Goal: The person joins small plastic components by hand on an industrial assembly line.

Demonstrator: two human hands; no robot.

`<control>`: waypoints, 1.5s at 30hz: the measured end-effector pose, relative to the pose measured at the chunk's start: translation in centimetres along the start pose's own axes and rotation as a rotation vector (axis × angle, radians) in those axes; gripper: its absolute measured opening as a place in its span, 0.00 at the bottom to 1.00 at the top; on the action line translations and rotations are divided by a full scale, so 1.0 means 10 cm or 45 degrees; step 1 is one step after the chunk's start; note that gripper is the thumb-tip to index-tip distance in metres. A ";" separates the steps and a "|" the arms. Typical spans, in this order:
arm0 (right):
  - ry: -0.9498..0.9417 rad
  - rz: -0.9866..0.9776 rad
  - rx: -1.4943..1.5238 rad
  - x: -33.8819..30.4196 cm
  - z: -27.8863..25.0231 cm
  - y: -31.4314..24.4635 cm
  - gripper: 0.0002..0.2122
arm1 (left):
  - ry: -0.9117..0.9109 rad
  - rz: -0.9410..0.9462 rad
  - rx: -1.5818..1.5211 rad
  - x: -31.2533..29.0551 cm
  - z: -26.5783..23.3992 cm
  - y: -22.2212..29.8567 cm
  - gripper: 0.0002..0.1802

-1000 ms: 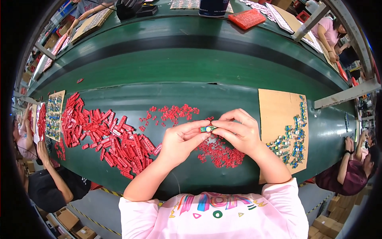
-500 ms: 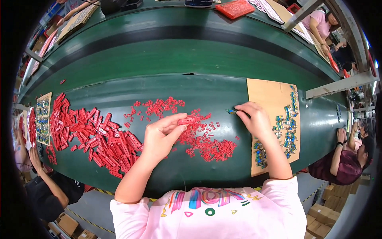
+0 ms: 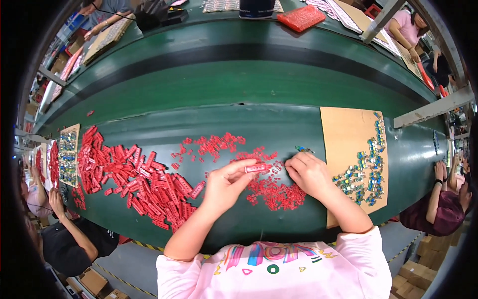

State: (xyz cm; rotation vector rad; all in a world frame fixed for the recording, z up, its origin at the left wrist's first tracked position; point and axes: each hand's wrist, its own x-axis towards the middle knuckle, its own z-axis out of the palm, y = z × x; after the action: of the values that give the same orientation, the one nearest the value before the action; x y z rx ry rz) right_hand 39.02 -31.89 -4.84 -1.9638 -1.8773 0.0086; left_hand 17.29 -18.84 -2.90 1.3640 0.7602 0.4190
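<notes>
In my left hand (image 3: 224, 188), thumb and fingers pinch a red rectangular plastic piece (image 3: 257, 168) with a row of small marks or holes along its face. Just right of it, my right hand (image 3: 309, 174) hovers at the edge of a scatter of small red plastic parts (image 3: 279, 198), fingertips drawn together. Whatever those fingertips hold, if anything, is too small to make out. Beyond the right knuckles, some small blue-green parts (image 3: 304, 149) lie on the green table. A heap of long red plastic pieces (image 3: 154, 187) spreads out left of my left forearm.
A cardboard sheet (image 3: 346, 130) bearing many small blue-green parts (image 3: 366, 172) lies at the right. Another filled board (image 3: 68, 157) stands at the far left. Across the green table (image 3: 209, 84) are a red package (image 3: 301, 19) and a metal frame bar (image 3: 433, 107). Co-workers sit around.
My right hand has left the small blue-green parts and come left and nearer, toward the red piece. My left hand still holds that piece. The whole view has shifted slightly.
</notes>
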 end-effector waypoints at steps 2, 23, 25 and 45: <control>0.013 -0.019 0.069 0.01 -0.07 -0.03 0.06 | -0.006 -0.003 -0.005 -0.01 0.03 -0.02 0.19; -0.074 0.086 0.332 -0.15 -0.06 0.12 0.14 | 0.011 0.090 -0.316 0.05 0.11 -0.08 0.19; -0.080 0.091 0.326 -0.17 -0.02 0.16 0.13 | 0.004 0.081 -0.310 0.03 0.12 -0.07 0.19; 0.046 -0.127 0.064 -0.13 -0.02 0.08 0.05 | -0.061 0.052 -0.126 -0.08 0.12 -0.06 0.21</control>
State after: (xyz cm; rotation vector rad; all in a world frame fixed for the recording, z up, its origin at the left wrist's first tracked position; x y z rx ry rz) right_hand 39.70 -33.19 -5.30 -1.8231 -1.9305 -0.0088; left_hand 17.50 -20.32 -3.29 1.2940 0.6649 0.4488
